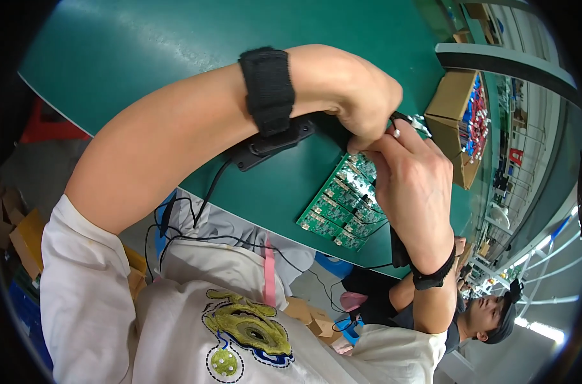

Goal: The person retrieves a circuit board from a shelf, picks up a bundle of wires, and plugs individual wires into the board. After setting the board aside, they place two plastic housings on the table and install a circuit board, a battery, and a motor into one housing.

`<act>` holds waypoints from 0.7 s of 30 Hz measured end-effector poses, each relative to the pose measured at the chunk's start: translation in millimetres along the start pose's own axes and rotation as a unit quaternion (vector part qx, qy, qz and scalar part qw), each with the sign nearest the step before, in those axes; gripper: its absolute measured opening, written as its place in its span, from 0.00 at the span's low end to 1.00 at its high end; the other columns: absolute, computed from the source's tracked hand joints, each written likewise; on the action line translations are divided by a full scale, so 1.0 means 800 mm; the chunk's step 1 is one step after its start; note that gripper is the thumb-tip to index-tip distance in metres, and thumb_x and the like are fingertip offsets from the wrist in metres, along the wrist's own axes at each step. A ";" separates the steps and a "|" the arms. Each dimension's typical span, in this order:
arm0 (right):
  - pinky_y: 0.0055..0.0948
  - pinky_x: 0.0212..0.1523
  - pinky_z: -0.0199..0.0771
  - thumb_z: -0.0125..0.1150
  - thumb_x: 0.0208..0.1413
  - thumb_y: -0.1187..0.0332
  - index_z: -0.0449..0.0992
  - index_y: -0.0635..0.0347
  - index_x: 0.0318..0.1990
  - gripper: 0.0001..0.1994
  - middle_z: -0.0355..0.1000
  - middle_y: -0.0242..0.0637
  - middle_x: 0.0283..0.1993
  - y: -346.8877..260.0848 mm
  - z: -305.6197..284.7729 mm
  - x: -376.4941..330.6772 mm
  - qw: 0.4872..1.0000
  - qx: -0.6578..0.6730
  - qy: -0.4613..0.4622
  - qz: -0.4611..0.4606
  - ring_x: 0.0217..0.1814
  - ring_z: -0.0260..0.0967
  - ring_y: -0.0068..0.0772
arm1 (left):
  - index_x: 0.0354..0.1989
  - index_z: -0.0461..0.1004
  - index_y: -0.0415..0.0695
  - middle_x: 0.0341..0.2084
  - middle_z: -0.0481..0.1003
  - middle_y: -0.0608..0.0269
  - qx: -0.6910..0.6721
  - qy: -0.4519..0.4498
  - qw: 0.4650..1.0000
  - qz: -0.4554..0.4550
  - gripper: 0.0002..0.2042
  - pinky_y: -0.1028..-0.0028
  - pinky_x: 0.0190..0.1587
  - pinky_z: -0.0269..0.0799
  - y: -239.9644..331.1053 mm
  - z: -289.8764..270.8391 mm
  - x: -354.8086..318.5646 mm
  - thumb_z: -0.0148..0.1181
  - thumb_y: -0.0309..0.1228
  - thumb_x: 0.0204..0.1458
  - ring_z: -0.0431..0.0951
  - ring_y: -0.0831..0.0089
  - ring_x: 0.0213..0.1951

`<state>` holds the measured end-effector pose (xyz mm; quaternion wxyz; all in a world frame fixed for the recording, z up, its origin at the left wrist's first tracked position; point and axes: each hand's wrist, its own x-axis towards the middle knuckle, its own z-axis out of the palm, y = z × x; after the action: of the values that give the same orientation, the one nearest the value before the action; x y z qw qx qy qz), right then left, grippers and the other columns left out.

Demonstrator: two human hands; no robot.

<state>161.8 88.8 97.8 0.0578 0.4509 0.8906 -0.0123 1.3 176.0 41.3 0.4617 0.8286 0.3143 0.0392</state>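
A panel of green circuit boards [329,208] with rows of small components lies on the green table, partly under my right hand. Over its far end, my left hand [371,105] bends sharply at the wrist, fingers curled down and largely hidden; one fingertip is near the panel's edge. My right hand [414,176] reaches up to meet it, its fingers pinched at a small white connector [396,133]. Just beyond the fingertips shows a dark lead with white ends [419,123]; which hand holds it, I cannot tell.
An open cardboard box [448,105] of red and blue wires with white plugs stands beyond my right hand. A black strap and a cabled black device [272,146] are at my left wrist. Another person [486,317] is at the right. A curved frame [509,61] borders the table.
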 end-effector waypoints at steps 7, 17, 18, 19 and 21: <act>0.31 0.41 0.76 0.69 0.60 0.73 0.84 0.64 0.44 0.07 0.82 0.36 0.43 0.027 -0.047 -0.019 0.972 0.153 0.107 0.144 0.38 0.78 0.33 | 0.38 0.81 0.38 0.19 0.73 0.72 -0.425 -0.002 0.900 0.091 0.10 0.75 0.19 0.54 -0.020 -0.017 -0.001 0.73 0.29 0.53 0.63 0.82 0.16; 0.24 0.49 0.75 0.66 0.65 0.74 0.81 0.69 0.45 0.06 0.82 0.35 0.44 0.030 -0.055 -0.014 0.770 0.571 0.190 0.214 0.45 0.77 0.23 | 0.44 0.81 0.35 0.17 0.59 0.80 -0.517 -0.100 0.827 0.196 0.13 0.78 0.18 0.44 0.010 -0.004 -0.012 0.61 0.35 0.68 0.53 0.88 0.16; 0.24 0.49 0.75 0.66 0.65 0.75 0.81 0.68 0.45 0.06 0.82 0.36 0.45 0.032 -0.052 -0.015 0.756 0.590 0.195 0.207 0.45 0.77 0.23 | 0.45 0.81 0.34 0.17 0.59 0.80 -0.541 -0.119 0.812 0.187 0.15 0.78 0.18 0.44 0.010 -0.006 -0.012 0.60 0.36 0.69 0.52 0.88 0.16; 0.25 0.49 0.75 0.65 0.65 0.75 0.81 0.67 0.45 0.05 0.81 0.36 0.45 0.035 -0.048 -0.016 0.742 0.609 0.198 0.198 0.46 0.77 0.23 | 0.46 0.81 0.34 0.18 0.58 0.80 -0.565 -0.136 0.795 0.175 0.16 0.78 0.18 0.44 0.010 -0.008 -0.013 0.58 0.38 0.70 0.52 0.88 0.16; 0.25 0.50 0.75 0.64 0.65 0.76 0.80 0.66 0.45 0.04 0.81 0.37 0.45 0.040 -0.038 -0.017 0.727 0.628 0.211 0.180 0.46 0.77 0.24 | 0.47 0.81 0.33 0.18 0.57 0.80 -0.567 -0.141 0.791 0.182 0.17 0.79 0.18 0.44 0.010 -0.010 -0.014 0.57 0.38 0.70 0.52 0.88 0.16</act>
<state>192.8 99.0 130.6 -0.4267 0.5269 0.5711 -0.4628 -6.3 172.6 54.8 0.8722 0.4562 0.0099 0.1762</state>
